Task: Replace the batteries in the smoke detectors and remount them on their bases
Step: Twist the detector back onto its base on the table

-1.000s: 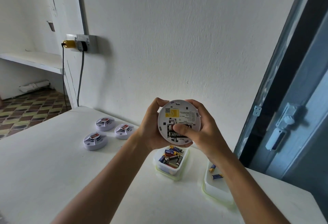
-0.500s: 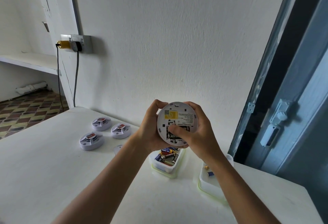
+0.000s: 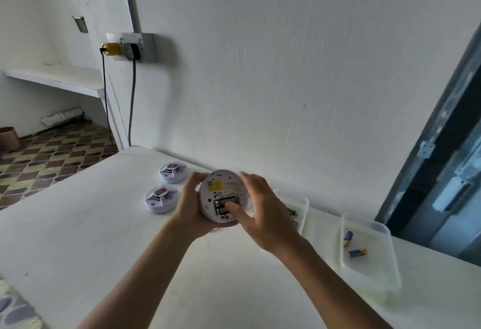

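On the white table (image 3: 65, 250), 2 smoke detector bases (image 3: 161, 199) sit at the left. Further right, a clear plastic tub (image 3: 303, 205) is mostly hidden behind the hands, its contents unclear; the rightmost tub (image 3: 385, 274) holds 2 blue-and-gold batteries (image 3: 357, 252). The left hand (image 3: 190, 206) curls around the rim of the smoke detector (image 3: 221, 193), raised above the table, back facing the camera. The right hand (image 3: 263, 211) cups its other edge, thumb pressing into the open battery compartment. A white wall stands behind, a blue door at right.

Three detectors (image 3: 223, 195), two trays (image 3: 369, 271)
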